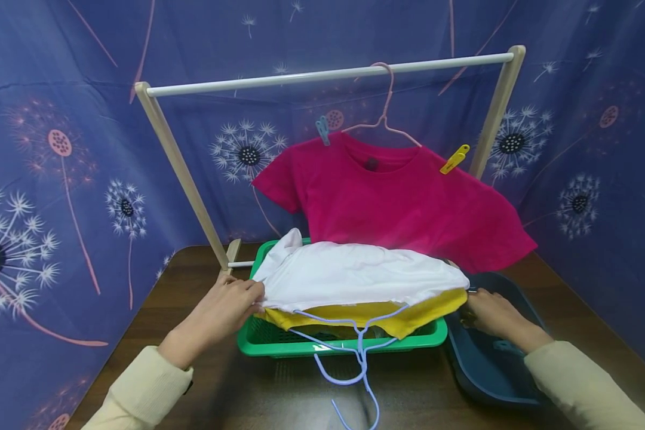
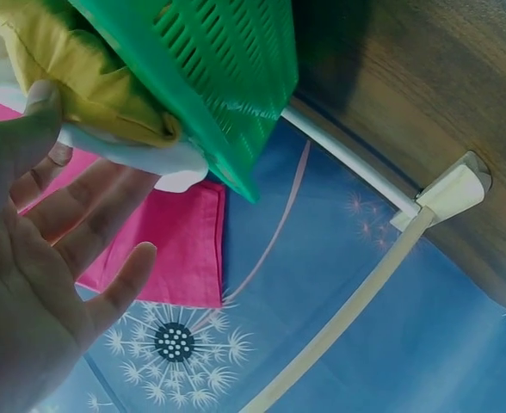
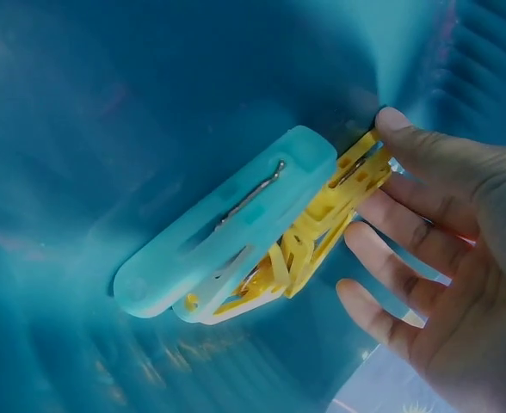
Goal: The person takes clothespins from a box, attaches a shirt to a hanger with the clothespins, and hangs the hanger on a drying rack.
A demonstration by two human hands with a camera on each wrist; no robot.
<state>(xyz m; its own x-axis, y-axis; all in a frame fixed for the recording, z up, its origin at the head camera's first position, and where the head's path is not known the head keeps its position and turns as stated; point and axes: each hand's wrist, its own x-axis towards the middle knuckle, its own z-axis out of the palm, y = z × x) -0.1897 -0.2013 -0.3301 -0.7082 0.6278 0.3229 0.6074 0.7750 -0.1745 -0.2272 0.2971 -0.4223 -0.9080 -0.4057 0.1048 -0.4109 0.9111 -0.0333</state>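
Note:
A white shirt lies over a yellow shirt, both on a green basket. Two periwinkle hangers stick out of their necks toward the front. At the left end of the shirts, my left hand pinches the white shirt's edge; the left wrist view shows the thumb against the yellow cloth. My right hand, at the dark blue basin, pinches a yellow clothespin between thumb and fingers. A teal clothespin lies beside it, overlapping the yellow in that view.
Behind the basket stands a wooden rack with a white rail. A magenta shirt hangs there on a pink hanger, with a blue clothespin and a yellow clothespin on its shoulders. Patterned curtain surrounds the brown table.

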